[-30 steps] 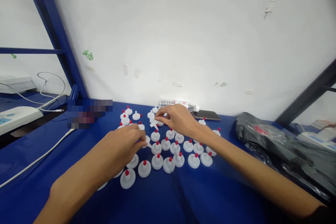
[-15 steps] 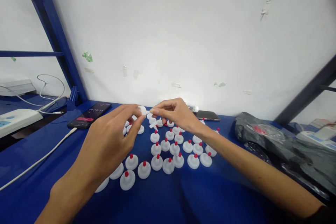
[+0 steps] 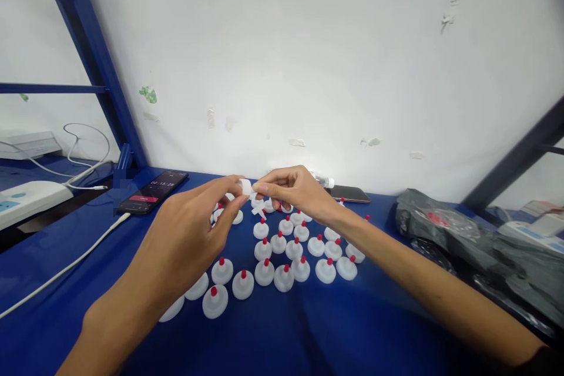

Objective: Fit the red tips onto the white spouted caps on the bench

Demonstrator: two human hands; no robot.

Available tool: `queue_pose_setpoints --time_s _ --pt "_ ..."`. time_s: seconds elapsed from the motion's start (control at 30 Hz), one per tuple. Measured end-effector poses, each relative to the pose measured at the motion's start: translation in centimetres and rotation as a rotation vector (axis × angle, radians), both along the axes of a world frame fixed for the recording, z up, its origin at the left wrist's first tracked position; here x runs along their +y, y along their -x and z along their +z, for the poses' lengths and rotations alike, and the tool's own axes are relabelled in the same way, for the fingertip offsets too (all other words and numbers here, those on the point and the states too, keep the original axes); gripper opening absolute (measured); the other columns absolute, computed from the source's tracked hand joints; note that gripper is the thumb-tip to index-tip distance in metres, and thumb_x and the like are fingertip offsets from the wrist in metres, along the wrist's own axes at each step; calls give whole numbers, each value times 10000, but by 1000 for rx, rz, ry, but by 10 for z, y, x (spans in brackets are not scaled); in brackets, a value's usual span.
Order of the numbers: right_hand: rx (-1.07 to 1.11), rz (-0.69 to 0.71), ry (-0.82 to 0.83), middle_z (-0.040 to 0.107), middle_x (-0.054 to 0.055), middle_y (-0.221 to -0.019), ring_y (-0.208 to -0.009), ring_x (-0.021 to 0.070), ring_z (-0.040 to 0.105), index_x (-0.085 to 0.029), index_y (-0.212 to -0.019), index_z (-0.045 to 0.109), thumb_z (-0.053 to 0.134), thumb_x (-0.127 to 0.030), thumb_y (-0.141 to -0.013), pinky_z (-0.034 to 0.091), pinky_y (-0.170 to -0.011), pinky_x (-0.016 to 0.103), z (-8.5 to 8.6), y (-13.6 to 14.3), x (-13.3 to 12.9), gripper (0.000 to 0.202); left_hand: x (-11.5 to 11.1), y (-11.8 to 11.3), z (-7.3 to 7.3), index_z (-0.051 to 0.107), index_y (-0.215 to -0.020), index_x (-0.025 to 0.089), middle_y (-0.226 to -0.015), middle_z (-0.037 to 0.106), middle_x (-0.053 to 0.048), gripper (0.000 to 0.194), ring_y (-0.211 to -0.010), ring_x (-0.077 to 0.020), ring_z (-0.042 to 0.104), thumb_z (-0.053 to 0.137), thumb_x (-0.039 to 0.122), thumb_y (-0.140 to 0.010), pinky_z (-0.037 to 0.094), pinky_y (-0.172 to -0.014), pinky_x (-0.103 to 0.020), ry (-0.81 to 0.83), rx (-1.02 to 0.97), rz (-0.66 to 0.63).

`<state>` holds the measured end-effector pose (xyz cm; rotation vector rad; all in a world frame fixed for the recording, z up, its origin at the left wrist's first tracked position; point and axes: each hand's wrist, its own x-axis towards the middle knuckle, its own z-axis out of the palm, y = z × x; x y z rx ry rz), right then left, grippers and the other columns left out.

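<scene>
Above the table, my left hand (image 3: pixel 196 211) is closed, with thumb and forefinger round the rim of a white plastic nozzle cap (image 3: pixel 245 188). My right hand (image 3: pixel 295 188) is closed too; its thumb and forefinger pinch the narrow end of that cap, and the exact contact is partly hidden by the fingertips. Below and in front stand several white nozzle caps with red tips (image 3: pixel 283 279). A small white cross-shaped piece (image 3: pixel 258 209) lies just under the hands. More caps, partly covered by my left hand, sit behind it.
On the left lies a phone (image 3: pixel 154 191) showing a timer, with a white cable (image 3: pixel 83 255). A power strip (image 3: pixel 33 202) is farther left. Behind my right hand are a clear bottle (image 3: pixel 325 180) and another phone (image 3: pixel 350 194). Grey plastic bags (image 3: pixel 467 235) cover the right side.
Between the two hands the cap has shifted slightly right, and its narrow end sits closer to my right fingertips. The caps on the table stay in place.
</scene>
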<state>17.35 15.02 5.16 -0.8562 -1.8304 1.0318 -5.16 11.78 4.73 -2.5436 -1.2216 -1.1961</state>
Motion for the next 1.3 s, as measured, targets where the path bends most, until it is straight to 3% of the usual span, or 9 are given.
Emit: queue_pose_setpoints --time_s 0.13,0.27,0.43,0.6,0.93,1.07,1.17,1.3 --pt "-86 -63 -63 767 34 -856 -619 99 612 -181 -930 779 724 -498 -913 465 -536 222 -1 2 -2 322 3 1 -3 654 -1067 284 -954 774 35 211 -630 -181 645 509 433 -1038 410 -620 -306 86 50 53" --pt "-503 -179 -337 767 25 -875 -753 119 670 -182 -961 749 578 -412 -1043 486 -677 244 -2 6 -5 298 8 3 -8 646 -904 294 -765 727 32 291 -634 -228 642 503 524 -1010 351 -580 -323 257 208 126" --pt "-827 -207 -499 713 26 -813 -682 133 588 -172 -898 712 600 -313 -1041 306 -589 280 -9 13 -11 230 9 4 -11 663 -939 258 -943 744 -43 399 -846 -281 694 409 553 -1024 414 -680 -374 193 229 184" --pt "-1029 -107 -564 664 1 -761 -579 112 471 -170 -884 696 662 -294 -1007 179 -533 311 -13 22 -17 178 7 1 -9 632 -885 242 -878 717 -36 349 -818 -256 688 404 468 -1022 415 -675 -370 119 176 180" --pt "-1064 24 -528 764 -6 -979 -737 126 622 -220 -987 789 671 -291 -997 254 -521 286 -19 28 -22 138 7 -1 -8 608 -843 252 -800 670 -6 359 -753 -217 627 403 477 -1033 381 -655 -357 137 152 124" --pt "-1005 42 -533 764 -9 -1034 -788 133 658 -281 -1107 781 593 -393 -1045 301 -554 272 -18 25 -21 228 6 0 -8 621 -876 248 -820 673 -16 376 -785 -228 637 380 485 -1042 379 -666 -357 144 167 115" --pt "-907 -110 -564 751 3 -975 -804 150 656 -272 -1125 756 480 -437 -1087 365 -608 274 -14 19 -17 324 6 0 -8 636 -901 255 -825 678 -13 377 -788 -229 638 381 489 -1049 377 -674 -355 141 154 113" --pt "-856 -333 -562 744 71 -1074 -1043 234 641 -210 -1110 751 448 -402 -1097 458 -807 340 -13 2 -1 359 6 -1 -8 640 -884 261 -808 681 0 369 -748 -220 629 394 481 -1052 359 -655 -351 128 161 114"
